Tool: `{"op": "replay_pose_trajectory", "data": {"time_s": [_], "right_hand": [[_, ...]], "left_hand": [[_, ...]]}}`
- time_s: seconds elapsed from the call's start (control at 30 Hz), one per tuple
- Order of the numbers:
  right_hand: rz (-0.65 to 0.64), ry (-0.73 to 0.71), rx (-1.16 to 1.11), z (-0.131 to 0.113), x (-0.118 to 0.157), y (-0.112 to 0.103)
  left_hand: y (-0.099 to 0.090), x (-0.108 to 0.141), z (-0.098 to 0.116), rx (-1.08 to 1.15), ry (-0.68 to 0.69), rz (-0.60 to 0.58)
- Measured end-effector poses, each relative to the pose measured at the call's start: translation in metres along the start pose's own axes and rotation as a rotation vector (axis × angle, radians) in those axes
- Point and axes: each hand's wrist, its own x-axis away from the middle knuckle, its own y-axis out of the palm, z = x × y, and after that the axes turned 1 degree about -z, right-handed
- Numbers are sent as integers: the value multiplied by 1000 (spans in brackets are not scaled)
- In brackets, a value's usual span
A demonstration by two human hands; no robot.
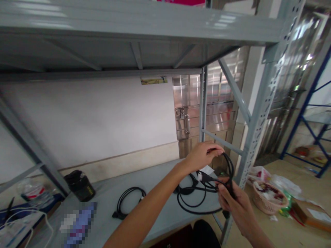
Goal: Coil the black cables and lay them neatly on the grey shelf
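Note:
A black cable (231, 165) is looped between my two hands over the right end of the grey shelf. My left hand (203, 155) pinches the top of its loops, fingers closed. Lower down, my right hand (234, 198) is wrapped round the gathered strands. From that grip a plug end (204, 176) with a pale tip sticks out to the left, and a slack loop hangs below. Behind it a coiled black cable (187, 187) lies on the shelf, partly hidden by my left forearm. Another coiled black cable (129, 201) rests left of that forearm.
The grey shelf board (106, 187) holds a black lidded container (80, 186) and a blurred blue packet (80, 224) at left. A perforated rack post (261, 100) rises close to my right hand. A pink basket (270, 198) and a cardboard box (312, 213) sit on the floor.

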Motion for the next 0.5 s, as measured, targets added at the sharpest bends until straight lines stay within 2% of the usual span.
{"op": "replay_pose_trajectory", "data": {"time_s": [0.07, 0.17, 0.23, 0.3, 0.33, 0.4, 0.5], "right_hand": [[-1, -13, -32, 2, -1, -1], [26, -13, -79, 3, -4, -6], [40, 5, -114, 1, -6, -10], [39, 28, -147, -1, -6, -14], [34, 38, -163, -2, -7, -16], [24, 53, -194, -1, -6, -16], [44, 62, -232, 3, -4, -10]], "left_hand": [[-5, 7, 6, 40, 27, 42], [-13, 28, 11, 69, 10, 236], [-17, 50, 4, 71, -61, 393], [-21, 74, -13, 87, -156, 475], [-22, 86, -24, 119, -202, 462], [-22, 106, -47, 156, -294, 355], [-16, 122, -72, 125, -317, 190]]}}
